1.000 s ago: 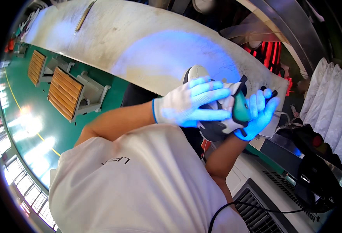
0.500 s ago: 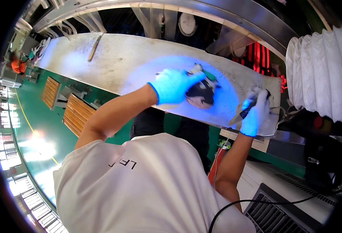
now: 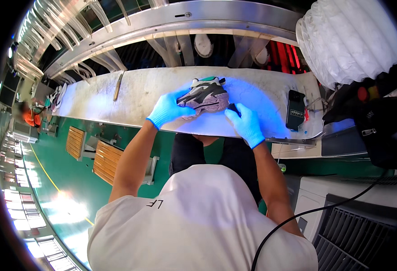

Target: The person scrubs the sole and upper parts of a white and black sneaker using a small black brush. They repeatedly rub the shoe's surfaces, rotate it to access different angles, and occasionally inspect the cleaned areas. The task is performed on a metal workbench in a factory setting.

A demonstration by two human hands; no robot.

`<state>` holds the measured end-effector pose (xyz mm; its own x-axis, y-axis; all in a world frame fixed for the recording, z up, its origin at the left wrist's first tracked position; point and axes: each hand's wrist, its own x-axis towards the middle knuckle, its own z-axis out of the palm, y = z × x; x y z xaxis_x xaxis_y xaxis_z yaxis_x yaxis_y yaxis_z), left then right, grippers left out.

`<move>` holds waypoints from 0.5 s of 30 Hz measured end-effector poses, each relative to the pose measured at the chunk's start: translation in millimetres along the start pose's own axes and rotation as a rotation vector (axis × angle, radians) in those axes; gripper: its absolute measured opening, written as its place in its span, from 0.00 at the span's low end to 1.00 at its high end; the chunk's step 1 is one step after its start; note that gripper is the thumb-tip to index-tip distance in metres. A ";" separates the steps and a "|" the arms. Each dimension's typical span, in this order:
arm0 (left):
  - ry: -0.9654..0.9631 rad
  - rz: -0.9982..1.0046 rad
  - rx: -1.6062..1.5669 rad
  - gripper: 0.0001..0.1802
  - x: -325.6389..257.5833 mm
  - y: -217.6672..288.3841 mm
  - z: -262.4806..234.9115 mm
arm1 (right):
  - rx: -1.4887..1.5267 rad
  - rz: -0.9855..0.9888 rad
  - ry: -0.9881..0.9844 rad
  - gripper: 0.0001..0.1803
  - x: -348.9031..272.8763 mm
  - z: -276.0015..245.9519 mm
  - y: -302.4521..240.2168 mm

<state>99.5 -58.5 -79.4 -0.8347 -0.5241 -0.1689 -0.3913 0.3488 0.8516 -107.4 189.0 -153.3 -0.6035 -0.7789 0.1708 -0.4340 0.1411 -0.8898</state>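
A grey and black sneaker (image 3: 204,97) with a green collar lies tilted on the bench under blue light, its sole edge toward me. My left hand (image 3: 167,109), in a glove, grips the left end of the shoe with its thumb along the near side. My right hand (image 3: 244,122), also gloved, is closed round a small black-handled tool (image 3: 233,108) beside the shoe's right end. The tool's working end is hidden, and I cannot tell whether it touches the shoe.
The pale bench top (image 3: 148,90) runs left to right. A dark phone (image 3: 295,109) lies at its right, a wooden-handled tool (image 3: 118,86) farther left. Behind are clear plastic strips (image 3: 185,49) and a metal rail. A white ribbed duct (image 3: 352,43) hangs at right.
My right hand has moved left from the bench's right end to the shoe, bringing the black-handled tool. The shoe has turned, and my left hand has shifted onto its left end. The view has shifted.
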 end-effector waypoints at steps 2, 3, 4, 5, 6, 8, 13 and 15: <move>0.013 0.009 0.059 0.52 -0.2 -3.2 -1.8 | -0.034 -0.005 -0.028 0.21 -2.2 0.2 -1.3; 0.015 0.013 0.022 0.51 -0.6 -3.3 -2.3 | -0.055 -0.023 -0.028 0.21 -3.1 0.5 -2.5; 0.030 0.025 0.029 0.50 -1.3 -4.9 -0.9 | -0.078 -0.037 -0.032 0.21 -4.8 0.5 -3.7; 0.046 0.037 0.036 0.50 -1.7 -6.3 -0.2 | -0.061 -0.051 -0.012 0.21 -5.4 1.9 -3.6; 0.063 0.049 0.044 0.50 -1.1 -6.6 -0.4 | -0.043 -0.066 0.007 0.21 -5.2 4.0 -3.3; 0.052 0.012 0.008 0.51 -0.7 -6.5 1.9 | -0.042 -0.062 0.016 0.22 -6.3 5.1 -2.8; 0.065 -0.009 0.027 0.50 -1.9 -3.5 2.6 | -0.116 0.034 -0.032 0.22 0.3 6.2 -2.9; 0.087 0.032 0.060 0.48 -3.8 -5.3 3.6 | -0.157 0.056 -0.084 0.23 -2.2 1.7 -1.4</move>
<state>103.4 -55.5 -85.1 -0.8116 -0.5763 -0.0961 -0.3897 0.4113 0.8240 -104.2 189.5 -153.1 -0.5745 -0.8144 0.0816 -0.5044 0.2738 -0.8189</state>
